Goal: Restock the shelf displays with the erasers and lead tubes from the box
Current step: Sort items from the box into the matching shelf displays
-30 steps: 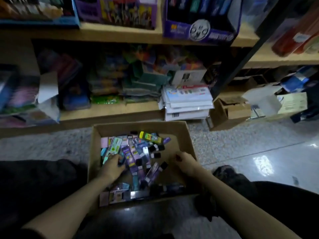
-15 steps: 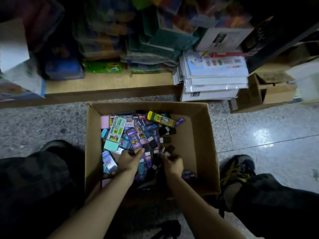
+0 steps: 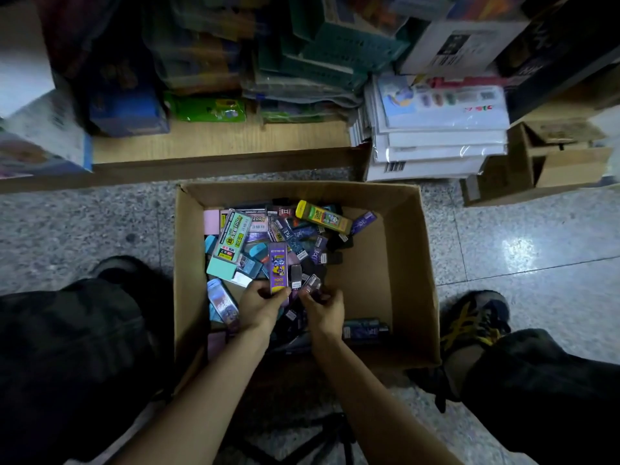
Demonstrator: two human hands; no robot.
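An open cardboard box [image 3: 406, 250] sits on the floor between my knees, heaped with several erasers and lead tubes. My left hand [image 3: 260, 305] grips a purple lead tube [image 3: 278, 268] by its near end. Beside it, my right hand [image 3: 323, 310] pinches a small dark lead tube [image 3: 312, 283]. A yellow-green tube [image 3: 322, 216] lies at the far side of the heap, and a mint-green eraser pack [image 3: 231, 243] lies at the left.
The bottom wooden shelf [image 3: 214, 142] runs just beyond the box, packed with stationery. A stack of white plastic-wrapped packs [image 3: 436, 139] stands at its right end, with a smaller cardboard box [image 3: 550, 162] further right. My shoe [image 3: 476, 317] stands right of the box.
The view has tilted down from the shelves onto the box. Both hands came together at the middle of the heap and now hold tubes lifted slightly from it.
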